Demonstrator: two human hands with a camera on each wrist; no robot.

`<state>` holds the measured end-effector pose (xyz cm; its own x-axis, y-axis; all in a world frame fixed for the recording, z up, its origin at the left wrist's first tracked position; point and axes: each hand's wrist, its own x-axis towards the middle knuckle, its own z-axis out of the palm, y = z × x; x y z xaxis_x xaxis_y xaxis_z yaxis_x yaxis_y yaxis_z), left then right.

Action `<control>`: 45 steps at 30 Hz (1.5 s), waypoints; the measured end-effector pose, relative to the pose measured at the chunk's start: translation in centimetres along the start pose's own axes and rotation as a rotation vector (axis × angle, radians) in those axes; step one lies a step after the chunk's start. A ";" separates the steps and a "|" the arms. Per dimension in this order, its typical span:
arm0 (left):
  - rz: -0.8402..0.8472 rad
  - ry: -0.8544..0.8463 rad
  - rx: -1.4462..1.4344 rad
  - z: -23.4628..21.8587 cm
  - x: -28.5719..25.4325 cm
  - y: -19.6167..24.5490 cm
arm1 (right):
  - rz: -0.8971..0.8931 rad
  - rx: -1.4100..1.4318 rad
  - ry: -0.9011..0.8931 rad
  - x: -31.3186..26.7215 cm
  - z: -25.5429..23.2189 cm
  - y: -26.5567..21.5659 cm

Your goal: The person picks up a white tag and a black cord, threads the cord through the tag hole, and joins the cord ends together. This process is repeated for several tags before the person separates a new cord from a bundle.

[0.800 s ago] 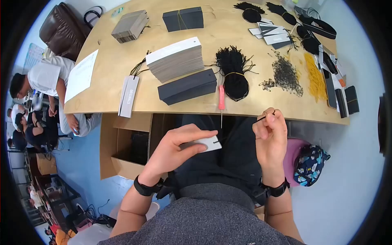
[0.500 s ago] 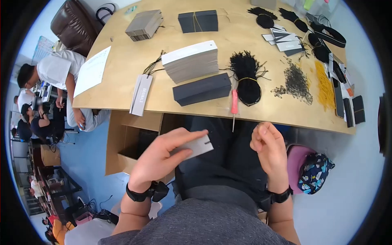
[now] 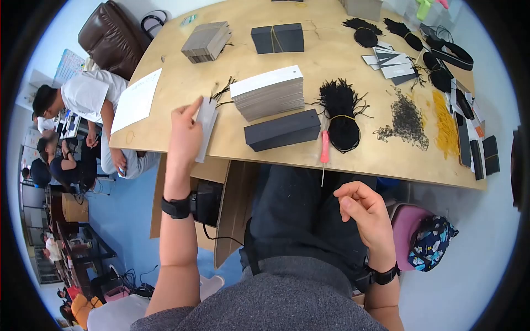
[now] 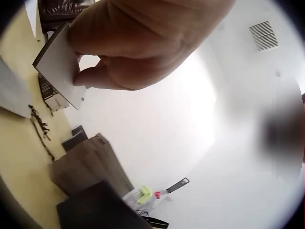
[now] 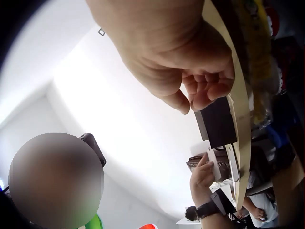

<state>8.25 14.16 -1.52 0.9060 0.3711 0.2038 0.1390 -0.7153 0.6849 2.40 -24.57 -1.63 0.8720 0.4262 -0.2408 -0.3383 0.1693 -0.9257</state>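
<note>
My left hand pinches a white hang tag between thumb and fingers, over the table's front left. Below it lie other tags with black strings, which the hand partly covers in the head view. My right hand hangs before the table edge above my lap, fingers loosely curled, with nothing visible in them. Between the hands on the table stand a stack of white tags and a dark stack. A red-handled pointed tool juts past the edge beside a bundle of black strings.
A pile of small black pins and yellow rubber bands lie to the right. Further back are a banded dark stack and a grey stack. An open cardboard box stands below the edge. A person sits at left.
My left hand has carried the tag from over my lap forward and left to the tags on the table. My right hand has lowered slightly and its pinch on a small dark thing has loosened.
</note>
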 end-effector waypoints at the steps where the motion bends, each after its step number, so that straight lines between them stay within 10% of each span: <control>1: -0.012 -0.004 0.092 0.9 -0.1 -1.2 | -0.002 -0.044 0.006 0.1 -0.1 -0.1; 5: 0.121 0.088 0.354 2.6 -0.8 -4.0 | -0.085 -0.237 0.094 1.3 -0.3 -0.6; 13: 0.260 0.375 0.308 2.1 -9.4 6.2 | -0.702 -1.141 0.453 6.7 -1.4 1.0; 19: 0.377 -0.208 -0.330 4.7 -13.8 9.3 | -0.809 -1.376 0.402 7.8 -1.4 1.0; 21: 0.306 -0.371 -0.464 5.6 -13.9 10.3 | -0.865 -1.360 0.418 7.6 -1.3 0.7; 23: -0.192 -0.660 -0.796 6.1 -13.7 12.0 | -0.921 -1.338 0.431 7.3 -1.1 0.4; 32: -0.632 -0.957 -1.210 10.3 -11.6 12.4 | -1.139 -1.306 0.062 1.8 1.6 0.4; 40: -0.722 -0.927 -1.166 10.1 -11.3 11.7 | -1.094 -1.224 -0.270 -0.7 3.7 3.0; 45: -0.569 -0.820 -1.096 9.6 -11.9 11.2 | -0.971 -1.044 -0.075 0.5 3.1 2.3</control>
<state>2.84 -3.96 -2.98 0.8542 -0.2549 -0.4532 0.5179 0.3392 0.7853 0.96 -21.20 -3.01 0.5714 0.5729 0.5876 0.8119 -0.2904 -0.5064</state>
